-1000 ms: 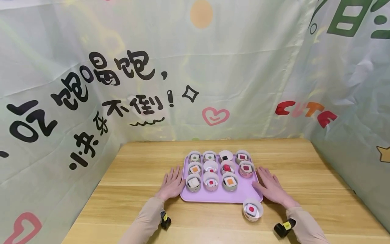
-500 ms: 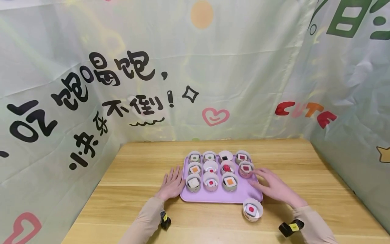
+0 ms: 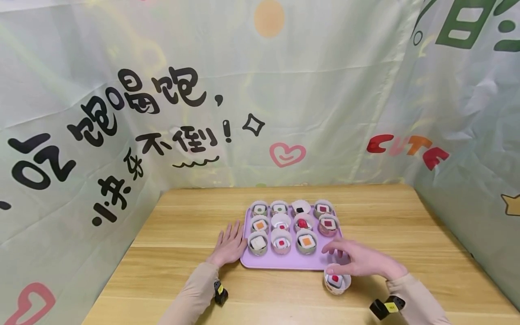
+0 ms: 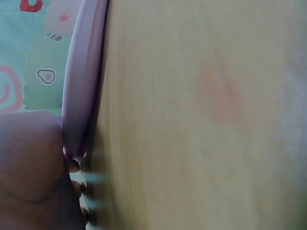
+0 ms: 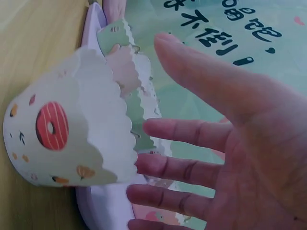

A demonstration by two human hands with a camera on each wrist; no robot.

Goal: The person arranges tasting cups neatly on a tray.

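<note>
My left hand (image 3: 227, 247) lies flat on the table with its thumb side against the left edge of a lilac tray (image 3: 284, 262). Several paper baking cups stand on that tray in rows, each with a small block or sushi-like piece inside. One more paper cup (image 3: 337, 289) sits on the table just off the tray's front right corner, holding a white block with a red centre. Over this cup hovers my right hand (image 3: 359, 259), thumb and fingers spread apart. In the right wrist view, the fingers extend past the printed cup's (image 5: 62, 134) scalloped rim without gripping it.
The wooden table (image 3: 183, 230) extends on both sides of the tray. Printed cloth walls (image 3: 260, 99) rise at its back and sides. Between the orange-topped piece's cup (image 3: 306, 243) and the tray's right edge lies bare tray surface.
My right hand has left the tray's right edge, lifted, and moved nearer over the single cup in front. The left hand, tray and cups stay where they were.
</note>
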